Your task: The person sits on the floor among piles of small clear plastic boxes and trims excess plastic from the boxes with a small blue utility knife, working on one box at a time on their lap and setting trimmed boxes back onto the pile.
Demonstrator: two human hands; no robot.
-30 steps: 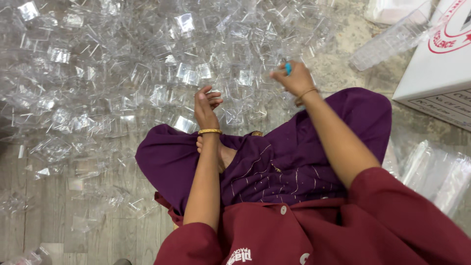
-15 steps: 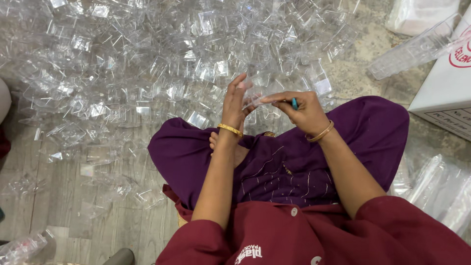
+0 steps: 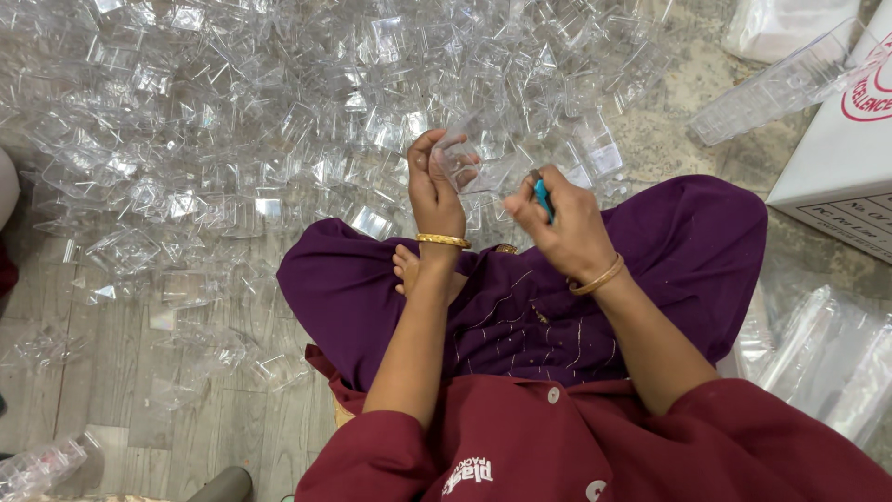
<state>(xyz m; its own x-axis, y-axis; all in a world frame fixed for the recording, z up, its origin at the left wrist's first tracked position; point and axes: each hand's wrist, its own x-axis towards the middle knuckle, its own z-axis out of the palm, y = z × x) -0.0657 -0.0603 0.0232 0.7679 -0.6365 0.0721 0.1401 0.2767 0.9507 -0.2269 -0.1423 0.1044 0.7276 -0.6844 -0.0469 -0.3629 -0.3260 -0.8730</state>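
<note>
Far left of the hands, at the lower corner of the floor (image 3: 111, 372), lies one crumpled clear plastic bag (image 3: 37, 465). Ahead of and left of the hands spreads a heap of clear plastic containers (image 3: 279, 139), too many and too overlapped to count, covering the floor up to the knees.

The left hand (image 3: 435, 181) is raised upright, wrist bent, palm turned toward the right, fingers curled and grasping one clear plastic piece (image 3: 465, 163) at its edge. One gold bangle (image 3: 442, 241) circles that wrist. The forearm runs straight down to a maroon sleeve.

The right hand (image 3: 557, 223) sits just beside the left, slightly lower, knuckles up, clenched round a small blue tool (image 3: 543, 198); only a short blue part shows between the fingers. One gold bangle (image 3: 597, 278) sits on this wrist too. Both hands hover over a purple garment (image 3: 669, 251) across the lap.

Right of the hands, well apart, one long clear plastic tray (image 3: 780, 84) lies tilted on the floor. At the far right stands one white cardboard box (image 3: 836, 177) with a red round mark and a black-printed label. Below it lie clear plastic sleeves (image 3: 827, 363), number uncertain. A white bag (image 3: 780, 23) rests at the top edge.
</note>
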